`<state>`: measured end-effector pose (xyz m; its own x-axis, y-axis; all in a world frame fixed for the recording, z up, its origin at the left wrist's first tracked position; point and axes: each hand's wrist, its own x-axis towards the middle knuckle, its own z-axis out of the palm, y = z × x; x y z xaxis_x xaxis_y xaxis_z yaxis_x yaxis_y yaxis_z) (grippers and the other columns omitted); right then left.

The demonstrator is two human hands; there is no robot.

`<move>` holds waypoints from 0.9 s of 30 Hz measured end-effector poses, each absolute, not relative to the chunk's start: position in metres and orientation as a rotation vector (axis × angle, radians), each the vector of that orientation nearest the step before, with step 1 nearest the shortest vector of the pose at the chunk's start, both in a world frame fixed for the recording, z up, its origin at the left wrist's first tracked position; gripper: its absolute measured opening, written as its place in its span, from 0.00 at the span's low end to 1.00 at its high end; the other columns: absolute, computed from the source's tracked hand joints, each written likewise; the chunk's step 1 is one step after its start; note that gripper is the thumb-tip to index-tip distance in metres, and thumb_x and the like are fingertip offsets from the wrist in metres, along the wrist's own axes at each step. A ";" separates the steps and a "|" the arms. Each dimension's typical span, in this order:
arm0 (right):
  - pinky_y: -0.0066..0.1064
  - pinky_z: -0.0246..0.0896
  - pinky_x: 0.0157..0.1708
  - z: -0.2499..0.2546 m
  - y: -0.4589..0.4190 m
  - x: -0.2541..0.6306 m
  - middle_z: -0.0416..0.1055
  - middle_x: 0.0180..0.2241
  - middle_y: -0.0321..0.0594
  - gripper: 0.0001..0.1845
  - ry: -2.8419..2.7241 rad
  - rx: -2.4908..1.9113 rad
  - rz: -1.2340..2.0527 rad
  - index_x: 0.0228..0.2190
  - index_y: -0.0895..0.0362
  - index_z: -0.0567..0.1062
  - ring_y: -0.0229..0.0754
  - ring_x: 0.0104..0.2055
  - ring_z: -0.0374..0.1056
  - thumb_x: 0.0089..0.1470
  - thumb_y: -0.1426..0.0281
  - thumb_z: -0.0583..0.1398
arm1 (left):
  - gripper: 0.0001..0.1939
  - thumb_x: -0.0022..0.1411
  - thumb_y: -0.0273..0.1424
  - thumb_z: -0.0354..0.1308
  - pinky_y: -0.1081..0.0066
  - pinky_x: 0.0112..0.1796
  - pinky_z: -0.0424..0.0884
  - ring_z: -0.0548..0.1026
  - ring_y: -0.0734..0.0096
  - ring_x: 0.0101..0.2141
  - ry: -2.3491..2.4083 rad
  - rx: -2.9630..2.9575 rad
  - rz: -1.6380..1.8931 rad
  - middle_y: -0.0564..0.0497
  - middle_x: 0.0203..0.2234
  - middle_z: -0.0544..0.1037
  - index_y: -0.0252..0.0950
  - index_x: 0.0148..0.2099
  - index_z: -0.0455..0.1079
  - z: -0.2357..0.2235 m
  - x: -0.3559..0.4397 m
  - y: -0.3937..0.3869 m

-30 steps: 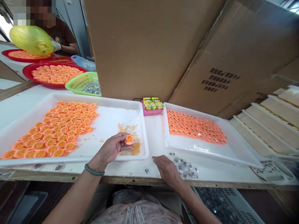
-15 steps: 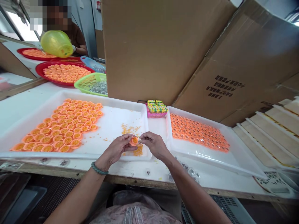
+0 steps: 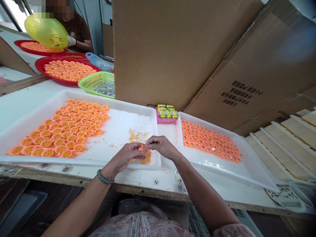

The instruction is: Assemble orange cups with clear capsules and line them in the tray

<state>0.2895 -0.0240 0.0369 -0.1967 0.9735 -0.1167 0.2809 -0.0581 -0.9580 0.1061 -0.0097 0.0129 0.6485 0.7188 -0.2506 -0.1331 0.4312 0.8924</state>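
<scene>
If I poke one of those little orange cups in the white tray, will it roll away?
Probably not: the orange cups look shallow and wide, so one would likely slide, not roll. They seem light plastic, so a small push could move one. The cup at the left hand looks stiff, not floppy.

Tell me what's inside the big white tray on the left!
The white tray holds rows of round orange cups and loose orange crumbs. The person's left hand covers one part, so whatever lies under it cannot be seen.
</scene>
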 end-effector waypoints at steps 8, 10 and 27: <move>0.28 0.59 0.34 0.031 -0.020 0.286 0.70 0.29 0.36 0.04 -1.681 -1.360 1.111 0.25 0.58 0.76 0.36 0.33 0.66 0.46 0.76 0.60 | 0.14 0.48 0.35 0.65 0.64 0.40 0.70 0.70 0.68 0.35 0.721 1.045 0.620 0.49 0.32 0.74 0.32 0.37 0.73 0.011 0.109 -0.010; 0.27 0.59 0.34 0.031 -0.020 0.282 0.70 0.29 0.36 0.04 -1.737 -1.360 1.010 0.25 0.57 0.76 0.36 0.33 0.65 0.47 0.76 0.60 | 0.14 0.48 0.34 0.66 0.64 0.39 0.70 0.70 0.70 0.33 0.726 1.050 0.628 0.50 0.30 0.73 0.32 0.36 0.73 0.009 0.109 -0.010; 0.36 0.65 0.41 0.012 -0.067 0.264 0.70 0.37 0.44 0.17 -1.999 -1.368 0.272 0.48 0.53 0.71 0.43 0.41 0.66 0.55 0.70 0.56 | 0.15 0.50 0.35 0.64 0.68 0.36 0.69 0.73 0.67 0.31 0.713 1.101 0.708 0.50 0.27 0.76 0.33 0.39 0.75 0.008 0.109 -0.014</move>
<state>0.2643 -0.0675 0.0118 -0.2073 0.8834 0.4202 0.7392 0.4228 -0.5242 0.1093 -0.0143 0.0083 0.5821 0.7984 -0.1542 -0.1483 0.2907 0.9453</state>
